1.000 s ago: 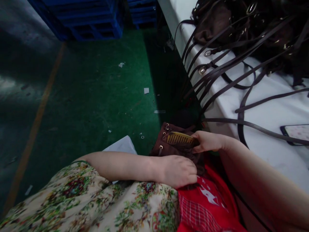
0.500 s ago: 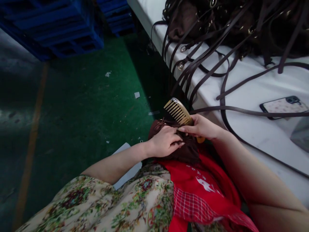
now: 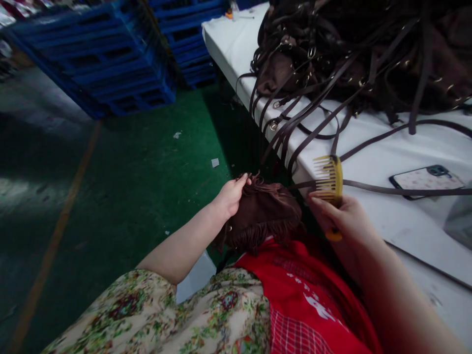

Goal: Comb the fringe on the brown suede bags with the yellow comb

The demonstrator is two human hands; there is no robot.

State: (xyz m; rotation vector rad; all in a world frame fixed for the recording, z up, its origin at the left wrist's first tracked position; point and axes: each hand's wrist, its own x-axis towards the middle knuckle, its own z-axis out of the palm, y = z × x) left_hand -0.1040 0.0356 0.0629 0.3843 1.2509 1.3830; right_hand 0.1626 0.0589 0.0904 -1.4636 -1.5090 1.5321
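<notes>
A dark brown fringed bag (image 3: 267,209) rests on my lap against the red apron (image 3: 295,275). Its fringe hangs along the lower side, and more strands lie over the top. My left hand (image 3: 233,195) is closed on the bag's upper left edge, pinching it near the strands. Off to the right of the bag, my right hand (image 3: 346,219) grips a yellowish wide-toothed comb (image 3: 332,179) by its handle. The comb's teeth point left and stay apart from the bag.
On the right stands a white-covered table (image 3: 372,147) with a heap of brown bags (image 3: 354,64), their straps (image 3: 313,132) hanging over its edge. A phone (image 3: 424,182) lies there too. Blue pallets (image 3: 121,64) are stacked at the back left. Paper scraps (image 3: 215,162) dot the green floor.
My right hand has moved right with the comb, away from the bag. My left hand has shifted up and left to the bag's edge. More of the bag and its fringe shows.
</notes>
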